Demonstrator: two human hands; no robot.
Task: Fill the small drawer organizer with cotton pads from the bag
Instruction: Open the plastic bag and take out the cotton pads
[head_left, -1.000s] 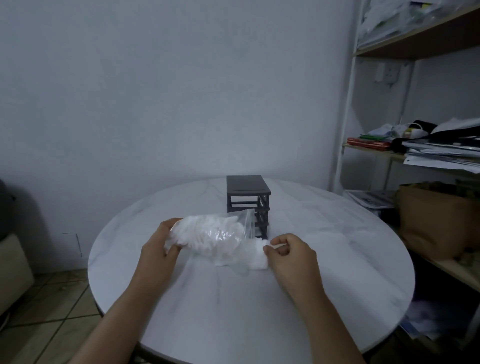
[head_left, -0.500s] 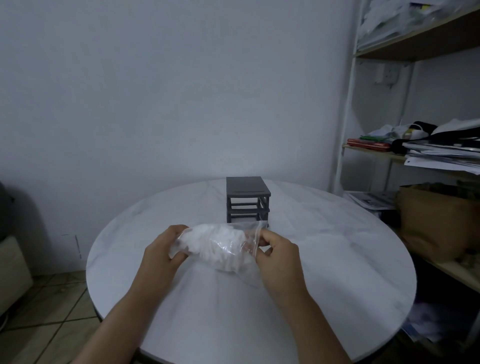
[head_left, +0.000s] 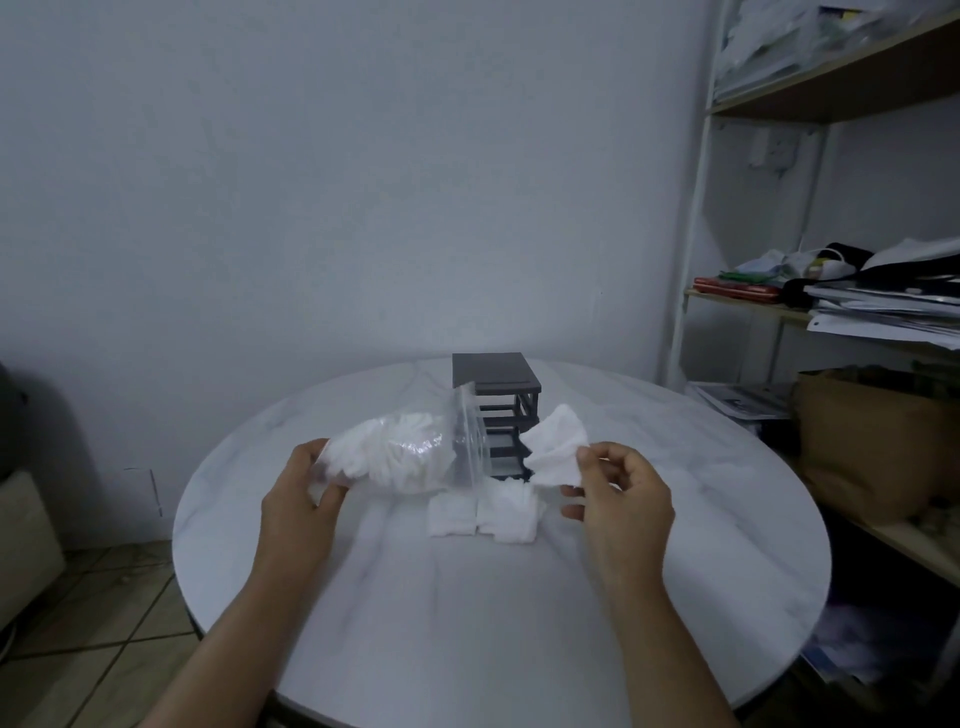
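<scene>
A round white marble table (head_left: 467, 623) fills the near and middle ground. The small drawer organizer (head_left: 496, 371), a dark grey upright tower, stands on the far side of the table near its middle. Its lower front is partly hidden by the bag and the pads, so how its drawers sit cannot be told.

The left hand (head_left: 298, 499) grips the closed end of a clear plastic bag (head_left: 415, 457), fingers and thumb curled round it, and holds it above the table with its mouth pointing right, toward the organizer. The bag is bulging with white cotton pads.

The right hand (head_left: 618, 499) is raised just right of the organizer and pinches a small bunch of cotton pads (head_left: 558, 447) between thumb and fingertips. These held pads overlap the organizer's right edge in view.

A loose pile of pads (head_left: 483, 512) lies on the table just in front of the organizer, between the 2 hands and below the bag's mouth.

At the right, beyond the table, stands a white-framed shelf unit (head_left: 696, 260) loaded with stacked papers (head_left: 883, 312), and a brown cardboard box (head_left: 862, 431) sits on a lower level. A tiled floor (head_left: 104, 613) shows at the near left.
</scene>
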